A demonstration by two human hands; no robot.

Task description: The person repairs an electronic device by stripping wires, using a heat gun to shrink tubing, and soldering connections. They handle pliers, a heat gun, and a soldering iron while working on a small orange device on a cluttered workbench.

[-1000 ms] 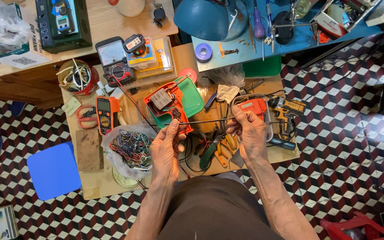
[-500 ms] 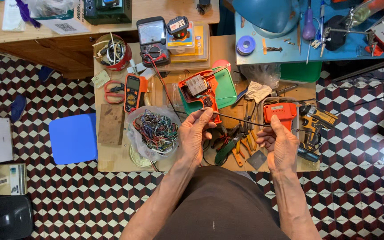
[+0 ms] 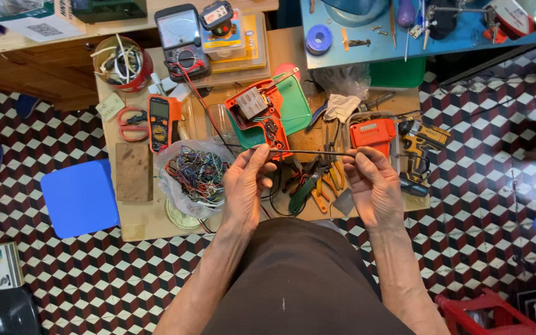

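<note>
Pinching a thin dark rod point(image 3: 308, 152) at frame centre, your left hand point(image 3: 243, 186) and right hand point(image 3: 373, 186) each clamp one end above the bench point(image 3: 138, 217). It could slip from such a light pinch and drop among the pliers point(image 3: 317, 183). Rod's material unclear; fingertips partly hidden.

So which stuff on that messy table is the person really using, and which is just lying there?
In use:
- thin dark straight wire, pinched at each end
- left hand
- right hand

Lying about:
- opened orange plastic device on the green tray
- clear bag of coloured wires
- orange handheld multimeter
- red-handled scissors
- yellow cordless drill
- pliers
- wooden block
</note>
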